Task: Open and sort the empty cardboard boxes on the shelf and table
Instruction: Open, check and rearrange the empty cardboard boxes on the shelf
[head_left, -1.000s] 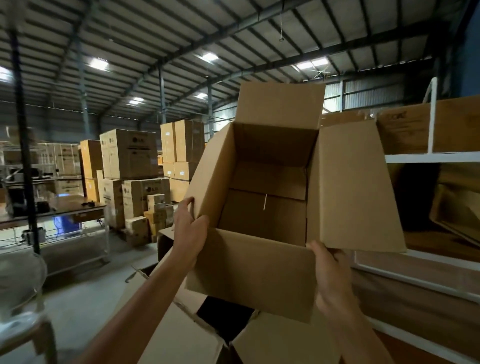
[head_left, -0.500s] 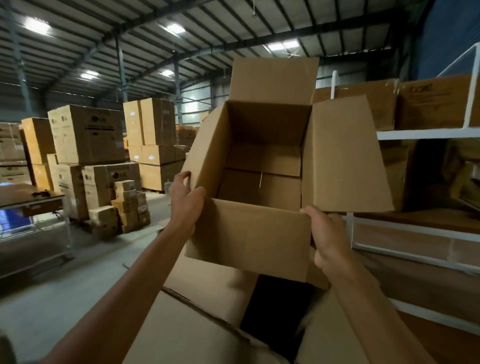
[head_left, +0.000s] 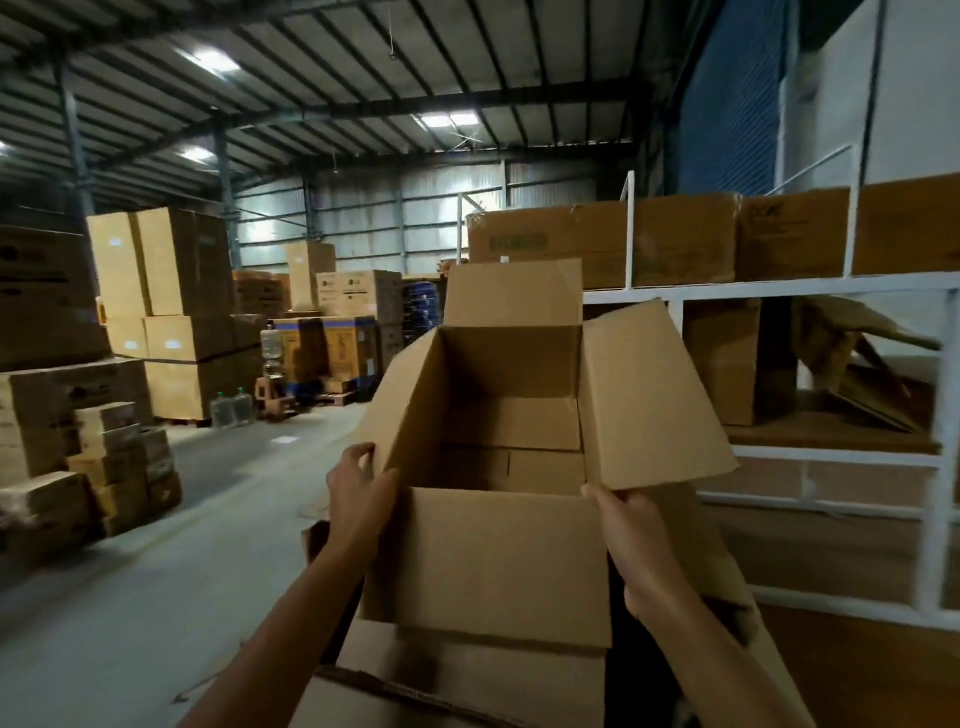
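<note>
An empty brown cardboard box (head_left: 504, 561) hangs in front of me, mouth up and tilted toward me, with all its flaps spread open. My left hand (head_left: 358, 493) grips its left wall near the front corner. My right hand (head_left: 636, 540) grips the right front corner under the right flap. Nothing lies inside the box. Below it sits a larger open cardboard box (head_left: 452, 686), partly hidden by the held one.
A white metal shelf (head_left: 779, 286) stands at the right, with cardboard boxes (head_left: 680, 239) on top and crumpled boxes (head_left: 852, 358) inside. Tall stacks of cartons (head_left: 171, 312) and small boxes (head_left: 119, 467) stand at the left. Bare concrete floor (head_left: 208, 545) runs between them.
The view has swung to the right and the held box has come lower and nearer the larger box beneath. Both hands keep their grip on it.
</note>
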